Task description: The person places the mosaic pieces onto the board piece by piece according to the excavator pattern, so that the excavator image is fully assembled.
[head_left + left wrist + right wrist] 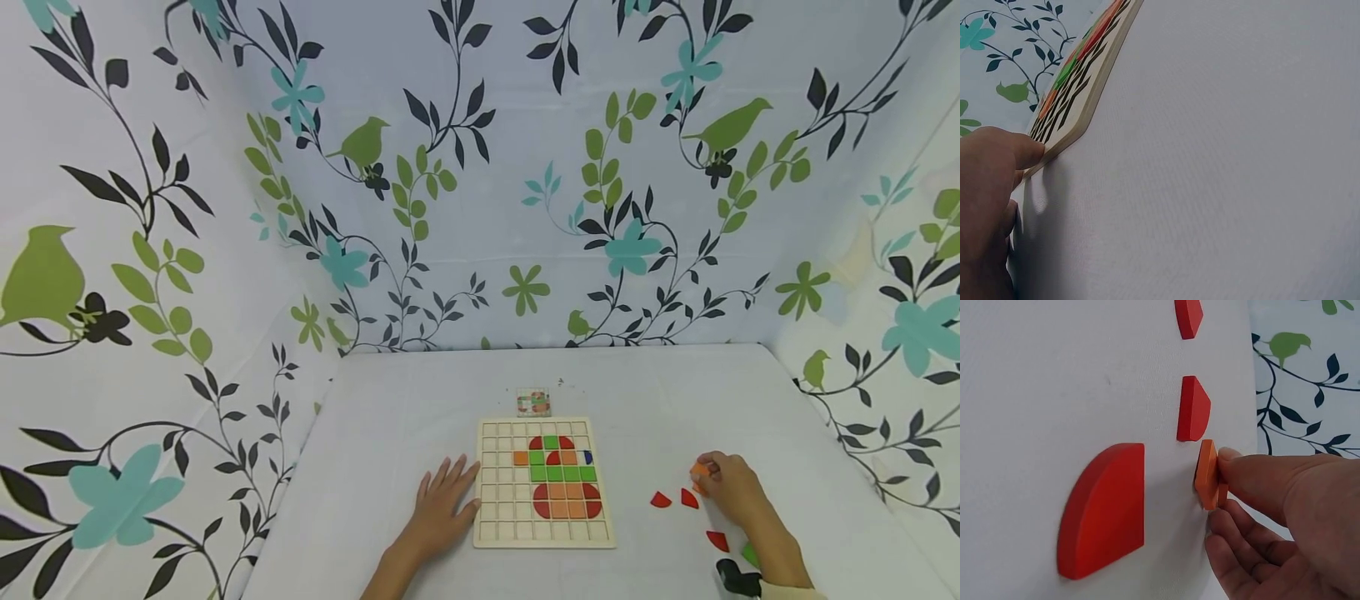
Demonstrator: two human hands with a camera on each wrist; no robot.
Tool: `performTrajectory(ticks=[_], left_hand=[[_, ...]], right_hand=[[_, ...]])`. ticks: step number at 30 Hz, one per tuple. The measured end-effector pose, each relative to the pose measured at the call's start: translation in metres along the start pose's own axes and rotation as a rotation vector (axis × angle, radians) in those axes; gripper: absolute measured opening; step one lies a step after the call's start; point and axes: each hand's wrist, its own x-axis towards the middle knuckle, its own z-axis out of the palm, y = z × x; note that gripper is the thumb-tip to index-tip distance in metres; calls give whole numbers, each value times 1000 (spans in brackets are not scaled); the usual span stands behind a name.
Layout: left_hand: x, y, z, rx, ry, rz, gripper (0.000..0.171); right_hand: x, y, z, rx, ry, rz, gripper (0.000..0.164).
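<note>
A wooden grid board (497, 492) lies on the white table, with red, orange, green and blue flat tiles filling part of its cells. At its left edge rests my left hand (444, 507), fingers extended; in the left wrist view the thumb (1030, 150) touches the board's rim. Off to the right, my right hand (733, 486) pinches an orange tile (1206, 475) between thumb and fingers, close to the table. More orange shows just behind that tile, partly hidden. Near this hand lie red quarter-circle tiles (1107, 509).
A small pattern card (533, 402) stands or lies behind the board; I cannot tell which. A green tile (751, 554) is partly covered by the right forearm, beside a black object (737, 578) at the wrist. Patterned cloth (487, 208) surrounds the table's back and sides.
</note>
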Motion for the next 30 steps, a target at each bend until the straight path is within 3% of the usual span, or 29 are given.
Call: performTrajectory(ticks=[10,21,30], left_hand=[[2,-1,1,19,1,-6,61],[2,0,1,7,-2,-12,61],[2,0,0,-5,7,6,61]], right_hand=[[15,-2,1,78,-15,67,34],[48,-30,27,69,2,-50,25],[58,-63,55,46,-16,-106,24]])
